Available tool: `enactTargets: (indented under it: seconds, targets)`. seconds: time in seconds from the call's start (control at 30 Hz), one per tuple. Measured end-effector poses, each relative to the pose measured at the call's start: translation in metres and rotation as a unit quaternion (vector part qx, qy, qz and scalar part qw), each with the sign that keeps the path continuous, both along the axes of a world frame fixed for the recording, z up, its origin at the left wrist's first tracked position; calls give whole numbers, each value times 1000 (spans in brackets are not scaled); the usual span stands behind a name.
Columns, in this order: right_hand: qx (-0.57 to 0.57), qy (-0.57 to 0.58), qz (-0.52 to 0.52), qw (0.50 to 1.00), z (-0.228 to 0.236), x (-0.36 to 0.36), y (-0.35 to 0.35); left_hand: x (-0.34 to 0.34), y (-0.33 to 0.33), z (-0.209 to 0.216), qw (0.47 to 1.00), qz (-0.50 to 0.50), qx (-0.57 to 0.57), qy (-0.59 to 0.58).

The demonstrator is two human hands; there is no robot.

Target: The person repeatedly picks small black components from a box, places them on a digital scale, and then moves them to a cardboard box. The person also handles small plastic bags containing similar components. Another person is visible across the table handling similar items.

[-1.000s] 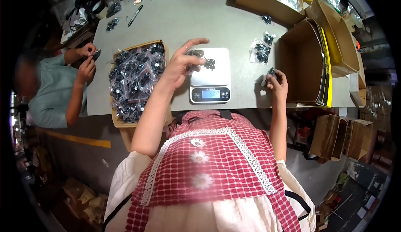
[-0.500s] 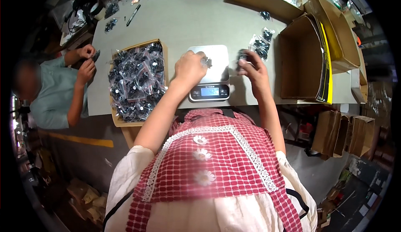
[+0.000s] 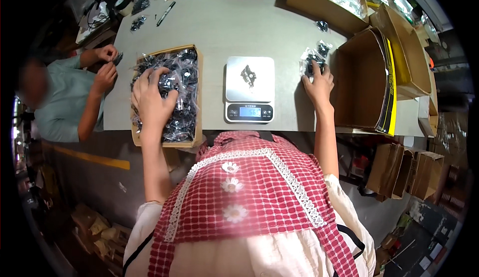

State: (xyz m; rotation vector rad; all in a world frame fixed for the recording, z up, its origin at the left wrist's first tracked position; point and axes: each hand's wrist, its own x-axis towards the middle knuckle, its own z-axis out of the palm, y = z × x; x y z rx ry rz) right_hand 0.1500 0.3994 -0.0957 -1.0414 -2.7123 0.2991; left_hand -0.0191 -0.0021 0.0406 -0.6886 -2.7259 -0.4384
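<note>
Above the grey tabletop [image 3: 219, 22], left hand [image 3: 153, 100] and right hand [image 3: 319, 85], loosely spread, touch bagged parts [image 3: 187, 77], grip unclear.

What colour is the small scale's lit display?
Light blue; the display shows best in the head view.

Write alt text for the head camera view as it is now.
A person's left hand is over bagged black parts in a cardboard box, and the right hand is at some bags. Between them, small black parts lie on a digital scale; a co-worker is at left.
</note>
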Motion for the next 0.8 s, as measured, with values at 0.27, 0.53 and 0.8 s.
enactTargets:
  seconds: [0.27, 0.53, 0.8]
  targets:
    - [-102, 62, 14, 993, 9, 11, 5, 18, 29, 28, 988, -70, 39, 129]
    - [-586, 347, -60, 730, 35, 20, -11, 31, 145, -69, 954, -276, 49, -106]
    - [-257, 216, 62, 940, 70, -16, -11, 9, 145, -75, 946, -154, 119, -258]
